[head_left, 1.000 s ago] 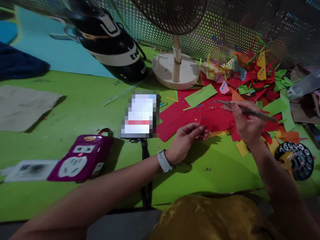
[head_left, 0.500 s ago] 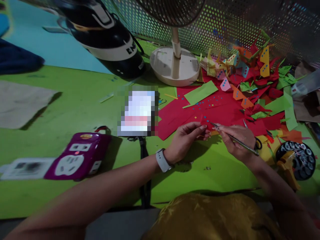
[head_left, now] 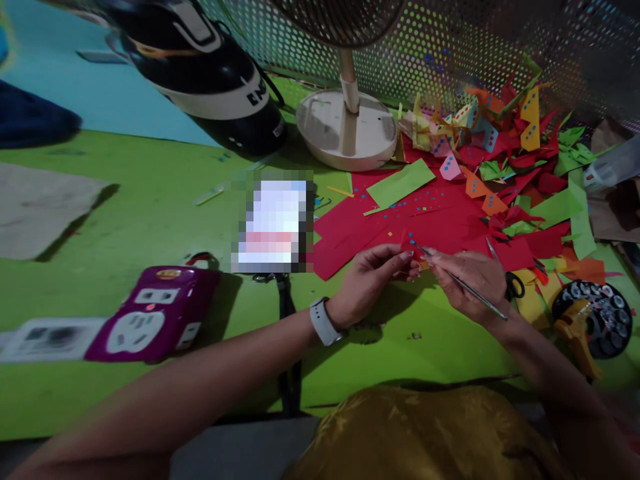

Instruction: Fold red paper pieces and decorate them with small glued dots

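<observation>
My left hand (head_left: 373, 277), with a white watch at the wrist, pinches a small red paper piece (head_left: 411, 251) at the edge of the red paper sheets (head_left: 440, 223). My right hand (head_left: 470, 280) grips thin metal tweezers (head_left: 460, 280), whose tip touches that red piece right by my left fingertips. Tiny blue dots lie scattered on the red sheets. A pile of folded paper shapes (head_left: 495, 137) in red, green, yellow and orange, many dotted in blue, lies behind.
A fan base (head_left: 347, 130) and a black helmet (head_left: 210, 73) stand at the back by a perforated metal screen. A purple power strip (head_left: 153, 313) lies left, a blurred phone (head_left: 273, 220) in the middle. Scissors (head_left: 510, 283) and a round black tray (head_left: 597, 317) lie right.
My right hand has brought the tweezers down and left from above the red sheets to my left fingertips. My left hand has stayed in place.
</observation>
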`<action>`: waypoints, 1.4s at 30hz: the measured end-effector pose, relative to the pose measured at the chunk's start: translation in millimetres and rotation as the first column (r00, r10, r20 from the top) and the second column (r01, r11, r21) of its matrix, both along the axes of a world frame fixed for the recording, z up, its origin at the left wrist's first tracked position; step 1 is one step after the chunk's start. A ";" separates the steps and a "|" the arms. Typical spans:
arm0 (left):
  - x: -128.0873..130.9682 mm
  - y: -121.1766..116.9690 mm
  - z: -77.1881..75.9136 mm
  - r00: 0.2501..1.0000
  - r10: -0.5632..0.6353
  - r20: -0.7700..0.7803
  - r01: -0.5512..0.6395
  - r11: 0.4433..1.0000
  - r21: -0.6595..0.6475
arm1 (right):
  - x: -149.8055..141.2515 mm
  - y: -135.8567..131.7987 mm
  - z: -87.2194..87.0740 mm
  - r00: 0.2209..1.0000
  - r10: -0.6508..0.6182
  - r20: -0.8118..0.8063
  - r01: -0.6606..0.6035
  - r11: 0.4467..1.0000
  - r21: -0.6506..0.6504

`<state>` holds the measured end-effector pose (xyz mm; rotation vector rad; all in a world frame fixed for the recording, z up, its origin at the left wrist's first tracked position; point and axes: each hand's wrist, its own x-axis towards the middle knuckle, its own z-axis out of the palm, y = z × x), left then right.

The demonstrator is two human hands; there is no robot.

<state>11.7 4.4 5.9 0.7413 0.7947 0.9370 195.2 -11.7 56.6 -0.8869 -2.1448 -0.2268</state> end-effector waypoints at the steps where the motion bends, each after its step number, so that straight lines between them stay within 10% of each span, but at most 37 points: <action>1: -0.1 0.1 0.1 1.000 0.002 0.000 -0.002 1.000 0.001 | 0.1 0.0 0.4 1.000 0.004 0.006 -0.004 1.000 0.007; 42: 0.6 -0.6 -1.7 0.999 0.004 -0.034 -0.003 1.000 0.030 | 0.2 1.9 0.7 0.999 0.016 -0.039 -0.014 0.999 0.031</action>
